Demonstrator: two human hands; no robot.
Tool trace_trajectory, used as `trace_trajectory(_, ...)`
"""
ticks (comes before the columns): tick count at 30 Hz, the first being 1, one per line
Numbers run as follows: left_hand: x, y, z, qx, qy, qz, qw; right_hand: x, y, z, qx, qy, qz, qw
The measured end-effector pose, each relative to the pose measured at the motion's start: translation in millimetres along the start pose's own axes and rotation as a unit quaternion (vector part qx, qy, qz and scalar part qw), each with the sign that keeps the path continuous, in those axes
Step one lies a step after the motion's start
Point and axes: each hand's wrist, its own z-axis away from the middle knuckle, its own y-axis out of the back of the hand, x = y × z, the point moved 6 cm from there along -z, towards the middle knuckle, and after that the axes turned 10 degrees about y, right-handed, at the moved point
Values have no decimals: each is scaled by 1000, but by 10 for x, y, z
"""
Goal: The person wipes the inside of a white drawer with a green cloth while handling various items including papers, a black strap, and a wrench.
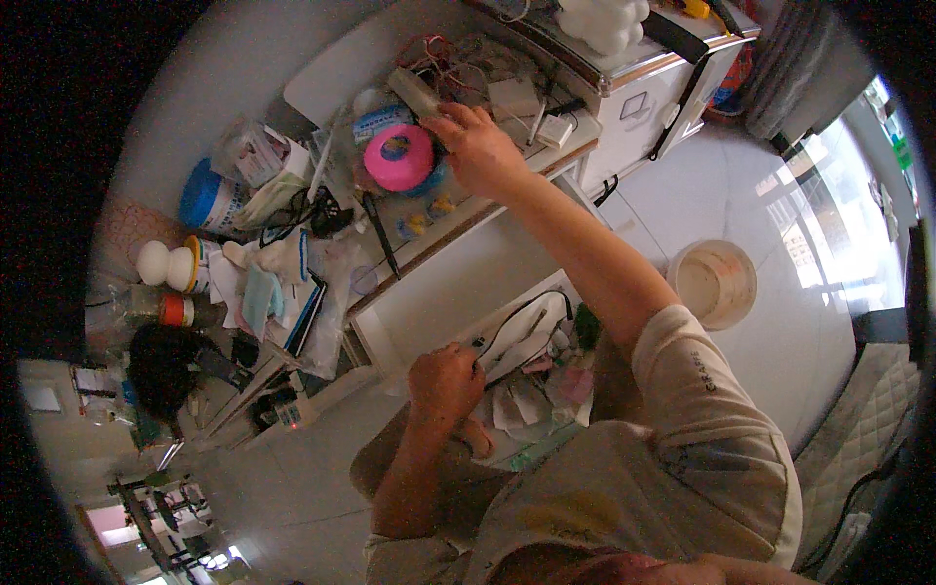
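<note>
My right hand (480,151) reaches over the cluttered tabletop, its fingers closed on the near end of a long pale beige block (415,92). Just left of those fingers lies a bright pink ring-shaped roll (399,157). Tangled red and dark wires (436,57) sit behind the block. My left hand (444,386) is closed in a fist beside an open drawer (539,292). A small dark bit shows at its fingers, too little to name. In the drawer, next to that hand, lies a white pouch with dark edging (526,336), among papers and pinkish packets.
A blue-lidded tub (208,192), a black pen-like stick (380,234) and plastic bags crowd the tabletop's left side. On the floor at right stands a pale bucket (715,284). A white cabinet (639,112) stands at the back, beside a grey curtain (804,73).
</note>
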Motion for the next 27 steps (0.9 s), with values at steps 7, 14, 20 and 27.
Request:
trace_trajectory(7, -74, -39, -27, -29, 13, -28, 999, 705, 284, -367, 73, -145, -131, 978)
trace_trajectory(14, -15, -33, -42, 7, -22, 41, 999, 1731, -136, -1017, -42, -84, 180, 979)
trace_trajectory(20, -217, -5, 107, 15, 14, 35, 999, 1021, -371, -1255, -106, -95, 78, 987)
trace_trajectory(27, -81, -33, -2, 13, -13, 43, 999, 2414, -623, -1164, -116, -47, 236, 964)
